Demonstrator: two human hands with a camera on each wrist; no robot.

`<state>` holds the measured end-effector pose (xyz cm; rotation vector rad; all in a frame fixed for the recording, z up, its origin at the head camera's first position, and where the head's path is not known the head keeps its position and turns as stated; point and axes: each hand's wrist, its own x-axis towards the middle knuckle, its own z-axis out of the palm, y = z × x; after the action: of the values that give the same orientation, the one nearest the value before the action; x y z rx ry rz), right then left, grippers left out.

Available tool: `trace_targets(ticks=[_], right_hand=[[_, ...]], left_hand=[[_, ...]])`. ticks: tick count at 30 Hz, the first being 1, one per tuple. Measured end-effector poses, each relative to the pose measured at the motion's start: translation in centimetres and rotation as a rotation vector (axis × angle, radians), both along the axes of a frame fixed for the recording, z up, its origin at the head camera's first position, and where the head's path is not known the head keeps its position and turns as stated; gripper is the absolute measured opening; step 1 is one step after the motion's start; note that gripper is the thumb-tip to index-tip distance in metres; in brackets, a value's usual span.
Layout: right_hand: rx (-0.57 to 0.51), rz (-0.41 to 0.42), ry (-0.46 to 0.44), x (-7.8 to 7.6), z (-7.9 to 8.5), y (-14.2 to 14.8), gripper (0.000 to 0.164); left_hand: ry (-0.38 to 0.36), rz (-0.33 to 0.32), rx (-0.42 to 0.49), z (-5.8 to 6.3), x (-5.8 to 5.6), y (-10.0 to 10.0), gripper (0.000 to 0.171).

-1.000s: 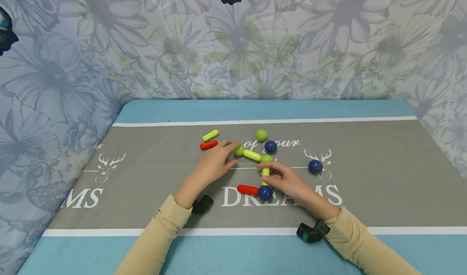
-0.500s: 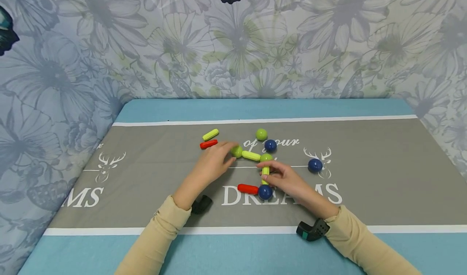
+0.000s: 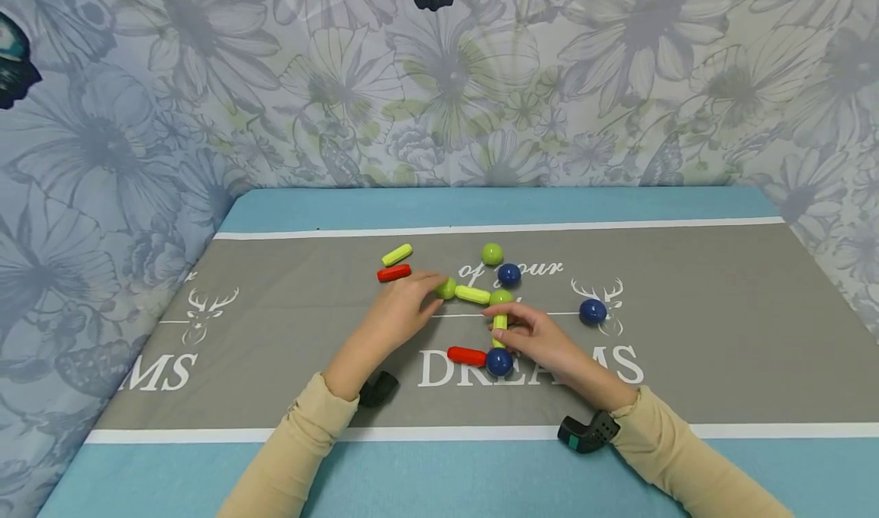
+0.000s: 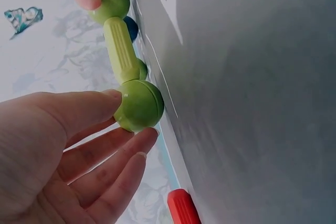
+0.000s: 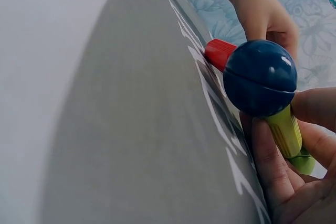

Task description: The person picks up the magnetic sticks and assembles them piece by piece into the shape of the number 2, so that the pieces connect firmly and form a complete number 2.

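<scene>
My left hand (image 3: 401, 304) pinches a green ball (image 4: 139, 106) between thumb and fingers. That ball joins a yellow-green ribbed rod (image 3: 473, 294), whose other end meets a second green ball (image 3: 501, 297). From there another yellow-green rod (image 5: 286, 131) runs toward me, and my right hand (image 3: 539, 342) pinches it. At its near end sits a dark blue ball (image 5: 260, 78), with a red rod (image 3: 467, 356) sticking out to the left. The linked pieces form one bent chain lying on or just over the mat; which of the two, I cannot tell.
Loose pieces lie on the grey mat (image 3: 721, 312): a yellow-green rod (image 3: 397, 255) and a red rod (image 3: 394, 273) beyond my left hand, a green ball (image 3: 492, 254) and blue ball (image 3: 509, 275) at the back, another blue ball (image 3: 593, 312) to the right.
My left hand and the green ball it pinches have shifted very slightly left, then stayed nearly still. The right hand keeps its hold on the rod.
</scene>
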<state>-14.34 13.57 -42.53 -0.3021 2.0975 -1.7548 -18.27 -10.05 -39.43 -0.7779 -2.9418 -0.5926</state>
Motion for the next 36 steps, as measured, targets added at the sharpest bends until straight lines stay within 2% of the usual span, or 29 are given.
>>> trace_targets(ticks=[5,12,19,28,36], right_hand=[[0.005,0.002,0.010,0.02,0.01,0.00,0.036],[-0.003,0.009,0.044,-0.01,-0.56,0.00,0.035],[-0.005,0.004,0.066,0.06,-0.51,-0.07,0.033],[-0.011,0.001,0.072,0.07,-0.33,-0.01,0.033],[-0.015,0.001,0.069,-0.03,-0.39,-0.04,0.033]], left_hand=[[0.029,-0.013,0.014,0.04,0.10,-0.10,0.038],[0.091,-0.018,0.096,-0.04,-0.39,-0.37,0.033],[-0.017,-0.039,0.076,0.14,-0.78,-0.18,0.039],[0.013,-0.066,0.050,0.17,-0.80,-0.01,0.035],[0.021,-0.055,0.033,0.04,-0.63,0.11,0.034]])
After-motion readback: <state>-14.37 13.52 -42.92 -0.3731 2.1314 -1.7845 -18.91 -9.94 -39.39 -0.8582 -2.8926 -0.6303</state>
